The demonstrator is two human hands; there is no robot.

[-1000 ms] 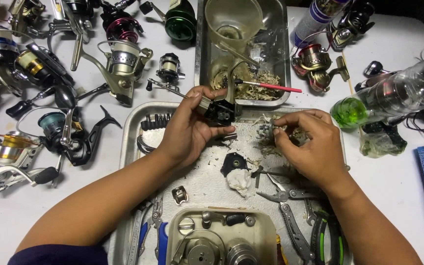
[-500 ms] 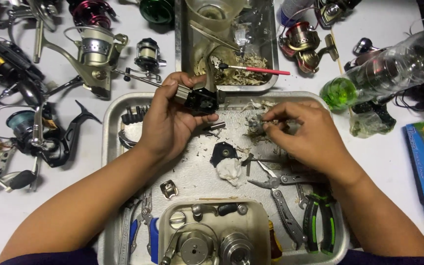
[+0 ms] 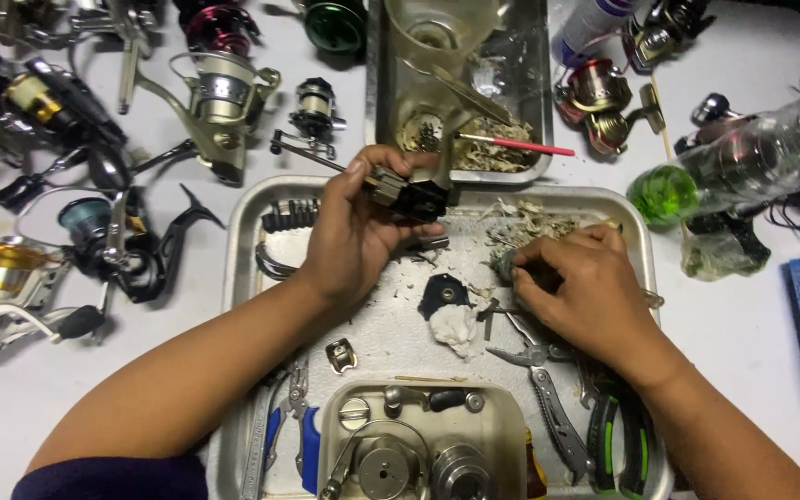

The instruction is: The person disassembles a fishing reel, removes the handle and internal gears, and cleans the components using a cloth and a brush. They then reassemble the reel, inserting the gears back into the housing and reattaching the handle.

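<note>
The left hand (image 3: 354, 236) is closed around a small dark reel body (image 3: 409, 193), holding it up just over the far edge of a large metal tray (image 3: 243, 231), with the thumb along its top and the fingers wrapped beneath. The right hand (image 3: 581, 287) is curled downward over the tray's right half, its fingertips pinched on a small greyish round part (image 3: 507, 267) that is mostly hidden, so its exact shape cannot be told. Between the hands, on the tray floor, lie a black flat piece (image 3: 443, 294) and a crumpled white wad (image 3: 456, 326), touching each other. Multi-tool pliers (image 3: 543, 389) lie just beside the right wrist. A smaller metal dish (image 3: 418, 444) of reel parts sits at the tray's near edge. Beyond the tray stands a second tray (image 3: 511, 83) with a red-handled brush (image 3: 520, 144). Several fishing reels (image 3: 219, 97) lie on the white table to the left.
</note>
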